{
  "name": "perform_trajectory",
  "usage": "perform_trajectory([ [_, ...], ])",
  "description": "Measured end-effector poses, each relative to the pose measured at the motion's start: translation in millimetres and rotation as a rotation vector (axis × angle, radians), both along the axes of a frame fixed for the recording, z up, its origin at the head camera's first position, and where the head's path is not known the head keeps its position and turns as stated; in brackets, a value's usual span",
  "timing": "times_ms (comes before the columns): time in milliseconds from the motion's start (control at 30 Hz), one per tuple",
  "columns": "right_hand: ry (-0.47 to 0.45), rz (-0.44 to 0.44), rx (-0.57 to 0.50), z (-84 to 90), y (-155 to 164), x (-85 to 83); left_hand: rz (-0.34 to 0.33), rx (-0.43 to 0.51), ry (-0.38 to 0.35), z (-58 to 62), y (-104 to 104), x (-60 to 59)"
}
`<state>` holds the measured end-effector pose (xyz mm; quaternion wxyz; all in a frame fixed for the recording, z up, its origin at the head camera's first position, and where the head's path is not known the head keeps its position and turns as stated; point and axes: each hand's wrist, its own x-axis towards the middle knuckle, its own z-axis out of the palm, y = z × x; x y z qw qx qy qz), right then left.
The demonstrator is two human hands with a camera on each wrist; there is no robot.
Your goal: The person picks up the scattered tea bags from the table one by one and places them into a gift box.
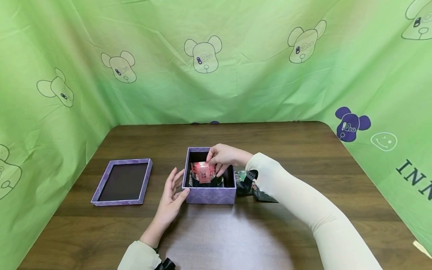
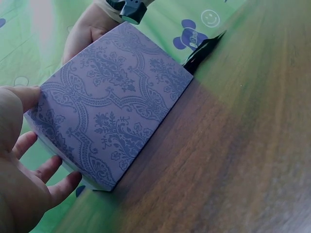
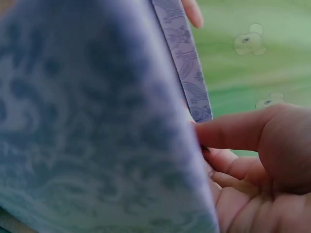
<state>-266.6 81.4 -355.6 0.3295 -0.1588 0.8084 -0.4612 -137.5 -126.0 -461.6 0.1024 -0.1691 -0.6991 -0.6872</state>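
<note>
A purple patterned box [image 1: 210, 196] stands on the table with its top off and its dark inside showing. My right hand [image 1: 227, 156] reaches into it from the right and pinches a red packet [image 1: 204, 173] with a pale label. Other dark contents lie beneath that packet, too covered to make out. Against the box's left side rests my left hand [image 1: 171, 197], fingers spread and thumb at the front corner. The left wrist view shows those fingertips [image 2: 69, 187] on the box wall. From the right wrist, the box wall hides what the fingers hold.
Left of the box lies its purple-rimmed lid [image 1: 147, 183], dark inside upward. Dark packets [image 1: 264, 195] lie right of the box, partly under my right wrist. A green printed cloth [image 1: 236, 90] hangs behind and beside the wooden table [image 1: 287, 138].
</note>
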Motion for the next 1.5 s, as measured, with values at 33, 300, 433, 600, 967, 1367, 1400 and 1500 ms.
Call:
perform_trajectory([
  [33, 0.012, 0.006, 0.023, 0.3, 0, -0.6, 0.0, 0.001, 0.003, 0.1, 0, 0.1],
  [300, 0.1, 0.064, 0.103, 13.1, 6, -4.2, 0.002, -0.001, 0.008, 1.7, 1, 0.8],
  [433, 0.101, 0.062, 0.064, 19.4, 12, -3.9, 0.005, -0.006, 0.015, 2.9, 0, 0.1],
  [600, 0.075, 0.05, -0.01, 25.1, 17, -1.3, 0.004, -0.008, 0.016, 2.4, -1, -0.8],
  [967, 0.051, 0.023, -0.213, 33.4, 52, 4.6, 0.008, -0.012, 0.007, 2.5, -1, -0.2],
  [1367, 0.086, -0.063, -0.263, 19.3, 108, 8.6, 0.01, -0.008, -0.012, -0.8, -1, 0.8],
  [1400, 0.087, -0.073, -0.265, 17.4, 112, 8.7, 0.009, -0.007, -0.012, -0.6, -1, 0.7],
  [1500, 0.08, -0.111, -0.266, 10.7, 127, 8.6, 0.007, -0.004, -0.013, -0.1, 0, 0.4],
])
